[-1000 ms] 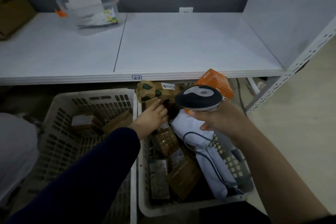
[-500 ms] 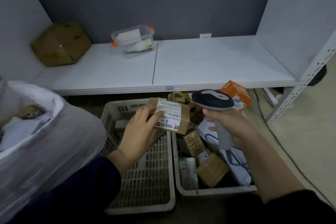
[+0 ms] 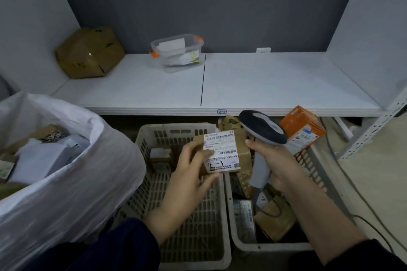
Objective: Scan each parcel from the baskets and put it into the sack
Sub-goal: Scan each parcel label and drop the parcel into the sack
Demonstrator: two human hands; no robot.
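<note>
Left hand: my left hand [image 3: 191, 174] pinches the parcel [image 3: 221, 152], thumb on the label, fingers behind it.
Right hand: my right hand [image 3: 273, 165] is curled round the handle of the scanner [image 3: 262, 130], whose head sits just right of the label and a little above it.
Parcel's place: held in the air over the far end of the left basket [image 3: 176, 126], label facing me, well clear of the sack [image 3: 66, 193] on the left.
Risk, missed read: my thumb lies near the lower barcode, so a tilted label or a covered code could fail to register.
Risk, drop: the pinch is light, so the parcel could slip into the left basket and mix with unscanned ones.
Risk, snag: the scanner's cable [image 3: 274, 212] trails into the right basket [image 3: 271, 247] and may catch on parcels there.
Count, fixed things: two baskets, one sack, one scanner, one parcel in hand.
Count, left basket: apparently two small boxes at its far end, though it is dim there.
Count, right basket: several parcels, heaped too closely to number, with one orange box [image 3: 302, 130] on its far rim.
Count, shelf [image 3: 264, 81]: one clear tub [image 3: 176, 53], one cardboard box [image 3: 89, 53].
</note>
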